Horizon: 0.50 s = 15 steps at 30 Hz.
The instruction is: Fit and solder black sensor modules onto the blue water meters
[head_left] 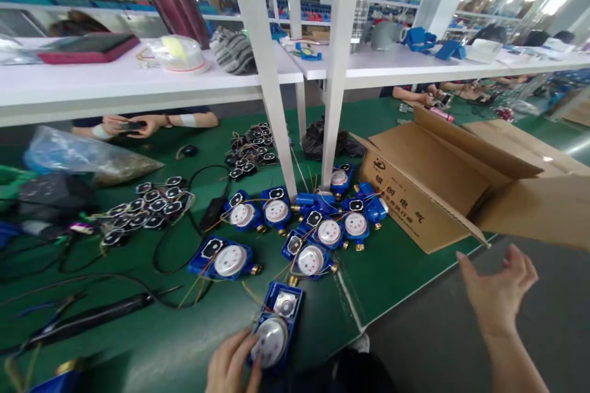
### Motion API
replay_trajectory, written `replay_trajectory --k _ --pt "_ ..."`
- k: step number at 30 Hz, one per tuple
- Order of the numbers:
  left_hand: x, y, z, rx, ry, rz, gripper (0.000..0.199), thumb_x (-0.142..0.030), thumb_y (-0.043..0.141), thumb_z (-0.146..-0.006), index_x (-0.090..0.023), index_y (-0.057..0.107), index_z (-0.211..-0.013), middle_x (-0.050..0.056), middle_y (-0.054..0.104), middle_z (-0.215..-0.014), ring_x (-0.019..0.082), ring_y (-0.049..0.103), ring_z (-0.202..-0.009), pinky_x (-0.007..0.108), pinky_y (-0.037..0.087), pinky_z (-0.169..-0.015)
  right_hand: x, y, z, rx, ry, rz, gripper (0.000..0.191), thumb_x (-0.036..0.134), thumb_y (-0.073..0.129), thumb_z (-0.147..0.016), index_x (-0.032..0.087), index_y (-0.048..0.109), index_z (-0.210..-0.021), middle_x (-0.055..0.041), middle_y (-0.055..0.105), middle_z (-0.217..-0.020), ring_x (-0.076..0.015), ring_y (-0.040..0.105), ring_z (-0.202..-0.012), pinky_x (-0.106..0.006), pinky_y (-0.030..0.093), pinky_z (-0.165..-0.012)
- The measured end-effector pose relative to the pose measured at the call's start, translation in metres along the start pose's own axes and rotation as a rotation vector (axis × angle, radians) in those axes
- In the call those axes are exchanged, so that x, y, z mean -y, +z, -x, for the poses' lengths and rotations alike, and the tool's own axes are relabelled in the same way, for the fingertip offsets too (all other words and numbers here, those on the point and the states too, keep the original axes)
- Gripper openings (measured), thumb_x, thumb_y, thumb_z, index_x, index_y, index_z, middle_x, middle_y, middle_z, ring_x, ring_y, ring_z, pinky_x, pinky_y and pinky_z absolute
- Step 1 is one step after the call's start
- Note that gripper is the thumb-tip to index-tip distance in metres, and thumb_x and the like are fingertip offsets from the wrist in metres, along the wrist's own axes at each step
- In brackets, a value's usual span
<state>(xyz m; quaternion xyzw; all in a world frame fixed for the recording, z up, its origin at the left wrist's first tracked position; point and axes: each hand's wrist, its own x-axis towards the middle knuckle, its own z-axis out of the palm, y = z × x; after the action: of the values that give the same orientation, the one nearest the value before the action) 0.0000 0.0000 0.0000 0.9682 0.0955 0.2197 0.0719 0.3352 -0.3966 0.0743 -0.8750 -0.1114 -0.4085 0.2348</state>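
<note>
My left hand [233,359] is on a blue water meter [282,326] at the table's near edge, its fingers curled over the left side of the round dial. That meter's square compartment shows a metallic part. My right hand [500,288] is held out past the table edge, fingers apart and nothing in it, just below the open cardboard box [410,202]. Beyond my left hand lie several more blue water meters with brass fittings, thin wires and black square parts; one meter [225,259] lies nearest, another group [329,232] stands by the shelf post.
Bunches of small black wired modules [142,209] lie left, beside a plastic bag [87,156]. A black soldering iron [110,313] and cables cross the near left. White shelf posts [338,73] rise from the green table [382,282]. Co-workers' hands [138,126] work across it.
</note>
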Motion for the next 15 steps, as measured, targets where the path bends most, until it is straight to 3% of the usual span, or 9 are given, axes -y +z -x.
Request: replay_trajectory --k 4,10,13,15 --pt "-0.063 0.02 -0.045 -0.011 0.03 0.09 0.028 -0.018 0.054 -0.081 -0.024 0.053 -0.109 0.005 0.063 -0.106 0.018 0.062 -0.097 0.032 0.053 -0.083 -0.039 0.025 -0.033 0.053 -0.141 0.057 0.081 0.058 0.066 -0.073 0.008 0.041 -0.131 -0.0231 0.039 -0.128 -0.0407 0.035 -0.116 -0.063 0.027 -0.094" --pt "-0.149 0.047 -0.124 0.147 -0.04 0.094 0.034 -0.033 0.052 -0.088 -0.017 0.05 -0.117 0.009 0.055 -0.116 0.021 0.056 -0.103 0.041 0.052 -0.084 -0.05 0.049 -0.053 0.137 -0.249 0.06 0.038 0.038 0.046 -0.09 0.025 0.053 -0.125 -0.0103 0.051 -0.123 -0.0301 0.037 -0.104 -0.055 0.022 -0.093" --pt "-0.174 0.07 -0.18 0.249 -0.02 0.108 0.033 -0.033 0.053 -0.087 -0.017 0.051 -0.116 0.008 0.054 -0.118 0.021 0.055 -0.105 0.044 0.049 -0.087 -0.053 0.054 -0.057 0.156 -0.297 0.041 0.033 0.028 0.038 -0.094 0.035 0.056 -0.121 -0.0017 0.061 -0.114 -0.0245 0.036 -0.094 -0.049 0.022 -0.092" --pt "-0.176 0.089 -0.227 0.317 0.01 0.127 0.032 -0.034 0.053 -0.087 -0.018 0.052 -0.116 0.008 0.054 -0.12 0.021 0.054 -0.106 0.044 0.048 -0.089 -0.056 0.058 -0.058 0.15 -0.316 0.034 0.034 0.028 0.034 -0.096 0.035 0.056 -0.121 0.0002 0.063 -0.11 -0.023 0.036 -0.09 -0.046 0.023 -0.09"
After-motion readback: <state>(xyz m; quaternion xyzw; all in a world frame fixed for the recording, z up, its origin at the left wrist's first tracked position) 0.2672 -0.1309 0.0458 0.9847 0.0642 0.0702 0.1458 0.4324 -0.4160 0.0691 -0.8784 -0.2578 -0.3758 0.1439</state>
